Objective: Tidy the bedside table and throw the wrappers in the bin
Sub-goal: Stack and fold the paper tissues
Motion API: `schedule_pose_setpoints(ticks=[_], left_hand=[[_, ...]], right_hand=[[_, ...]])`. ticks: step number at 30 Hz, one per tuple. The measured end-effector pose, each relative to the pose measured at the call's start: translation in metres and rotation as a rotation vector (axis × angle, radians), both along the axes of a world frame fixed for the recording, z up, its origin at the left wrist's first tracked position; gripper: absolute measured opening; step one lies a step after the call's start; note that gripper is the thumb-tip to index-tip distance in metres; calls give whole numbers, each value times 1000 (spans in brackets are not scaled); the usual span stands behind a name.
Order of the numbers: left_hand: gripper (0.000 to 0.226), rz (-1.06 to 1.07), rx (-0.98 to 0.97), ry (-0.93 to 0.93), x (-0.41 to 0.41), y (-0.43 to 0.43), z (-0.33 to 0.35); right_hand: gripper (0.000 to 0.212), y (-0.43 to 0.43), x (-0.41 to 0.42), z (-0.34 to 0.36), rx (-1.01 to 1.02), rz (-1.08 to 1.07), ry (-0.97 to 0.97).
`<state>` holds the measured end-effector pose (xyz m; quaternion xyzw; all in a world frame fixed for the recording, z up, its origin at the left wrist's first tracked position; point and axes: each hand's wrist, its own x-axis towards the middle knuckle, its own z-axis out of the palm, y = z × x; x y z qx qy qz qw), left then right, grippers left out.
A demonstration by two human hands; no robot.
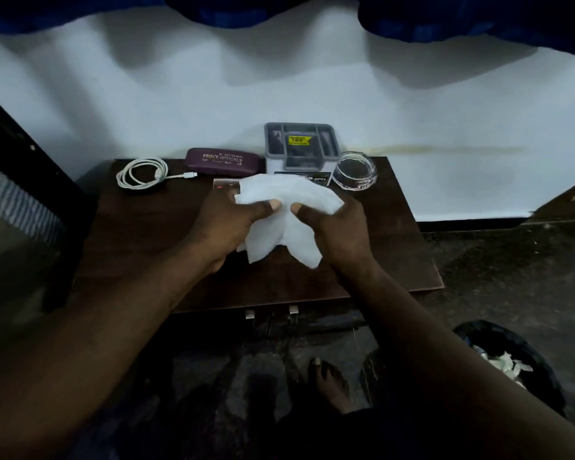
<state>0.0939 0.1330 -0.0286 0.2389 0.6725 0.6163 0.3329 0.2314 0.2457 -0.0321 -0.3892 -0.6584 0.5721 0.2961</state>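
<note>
Both the left hand and the right hand pinch a white tissue above the table centre, apparently folding it for wiping or disposal.

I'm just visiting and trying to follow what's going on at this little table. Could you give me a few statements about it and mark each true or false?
1. Both hands hold the white tissue above the bedside table. True: the left hand and right hand pinch it with their thumbs.
2. The charging cable lies stretched out straight. False: it is coiled at the table's back left.
3. The glasses case stands open. False: it is closed.
4. The glass dish sits right of the grey organiser. True.
5. The bin stands on the table. False: it is on the floor, lower right.
</note>
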Motion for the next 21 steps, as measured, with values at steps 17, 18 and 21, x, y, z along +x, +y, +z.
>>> schedule_pose_setpoints(ticks=[17, 18, 21], left_hand=[[40, 193, 1, 169, 2, -10, -14], [35, 240, 34, 183, 1, -8, -8], [35, 239, 168, 165, 1, -8, 4]], right_hand=[[27, -32, -25, -20, -103, -198, 155], [24, -32, -27, -15, -73, -210, 176], [21, -32, -27, -2, -35, -203, 247]])
